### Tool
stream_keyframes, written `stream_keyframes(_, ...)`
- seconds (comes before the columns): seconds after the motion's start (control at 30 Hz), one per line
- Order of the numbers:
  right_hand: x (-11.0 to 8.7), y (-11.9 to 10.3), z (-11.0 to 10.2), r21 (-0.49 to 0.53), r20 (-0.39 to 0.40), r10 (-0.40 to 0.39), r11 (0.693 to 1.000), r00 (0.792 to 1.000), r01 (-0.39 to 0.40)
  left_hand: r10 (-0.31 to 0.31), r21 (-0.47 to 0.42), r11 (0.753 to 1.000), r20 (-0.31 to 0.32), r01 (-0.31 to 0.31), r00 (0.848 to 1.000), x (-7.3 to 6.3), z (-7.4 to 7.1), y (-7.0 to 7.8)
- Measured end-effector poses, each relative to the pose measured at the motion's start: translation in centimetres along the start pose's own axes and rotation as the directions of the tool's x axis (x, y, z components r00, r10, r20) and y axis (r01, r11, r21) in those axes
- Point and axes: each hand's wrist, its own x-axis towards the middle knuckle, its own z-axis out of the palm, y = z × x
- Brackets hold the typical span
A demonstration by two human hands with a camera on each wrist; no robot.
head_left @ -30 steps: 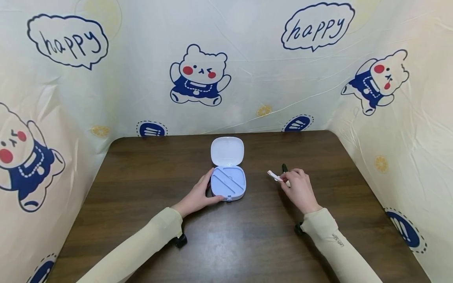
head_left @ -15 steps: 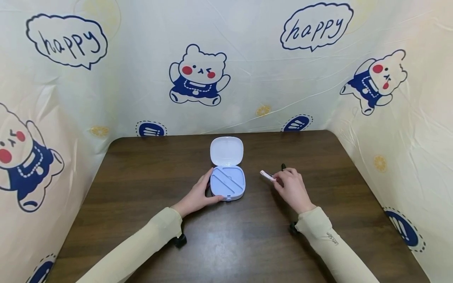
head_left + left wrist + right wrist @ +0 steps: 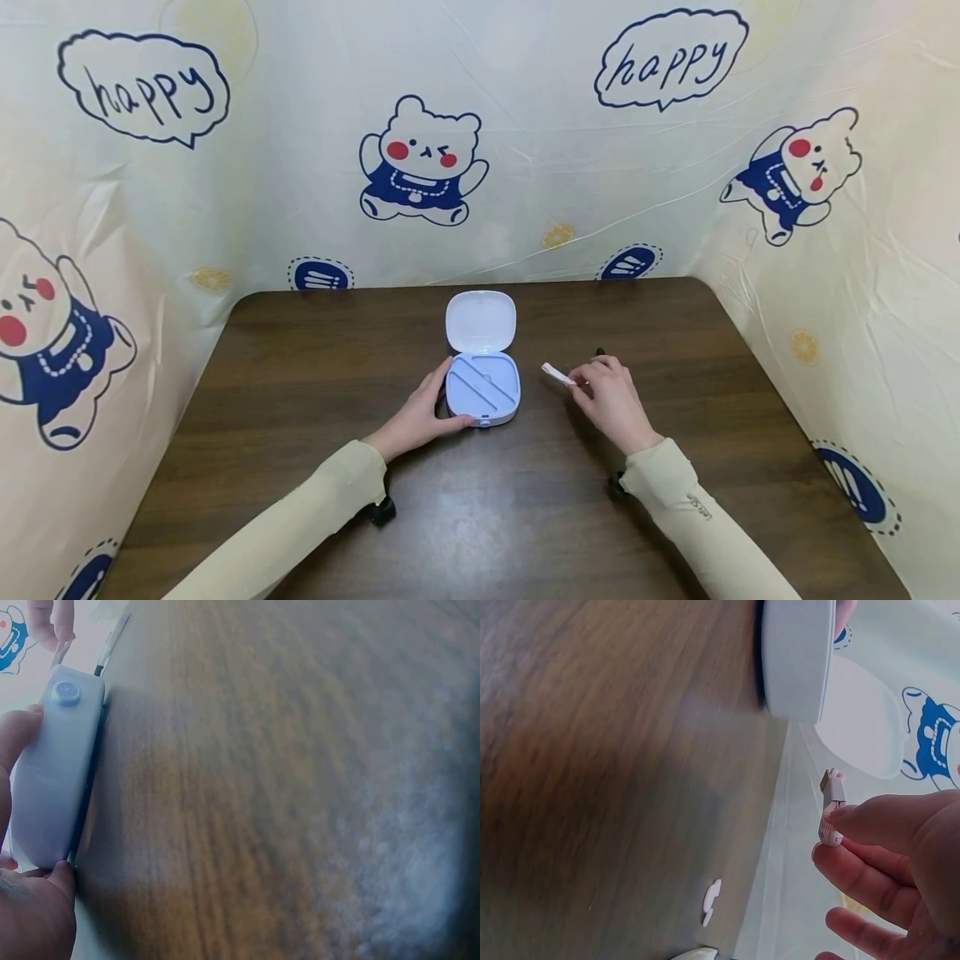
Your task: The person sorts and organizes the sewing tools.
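Note:
A pale blue hinged case [image 3: 483, 386] stands on the table with its lid [image 3: 481, 322] tipped back, showing a tray with diagonal grooves. My left hand [image 3: 420, 417] grips the case's left side, thumb at the front by the round button [image 3: 66, 693]. Right of the case, my right hand [image 3: 615, 400] pinches a small white and pink stick [image 3: 832, 814] between thumb and fingertips. A narrow metallic-looking tip shows at its free end, which points toward the case. The stick's exact kind I cannot tell.
Beyond my right hand, a dark slim object [image 3: 600, 352] lies mostly hidden. Small white pieces [image 3: 711, 902] lie on the wooden table [image 3: 330, 350] in the right wrist view. A printed cloth [image 3: 300, 167] hangs along the table's back and sides.
My right hand has moved left with the pinched stick, bringing it nearer the case. The left hand and the case have stayed in place.

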Motion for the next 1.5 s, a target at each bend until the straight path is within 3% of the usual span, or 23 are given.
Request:
stream_keyframes(0.57,0.8,-1.5,-0.3,0.010,0.003,-0.023,1.000,1.000,0.023,0.001,-0.012,1.000,0.000,-0.001,1.000,0.1,0.0,-0.2)
stream_keyframes(1.5,1.7,-4.1,0.9,0.037,0.018,-0.106,0.994,0.994,0.105,-0.002,-0.011,1.000,-0.004,0.002,1.000,0.0,0.0,0.0)
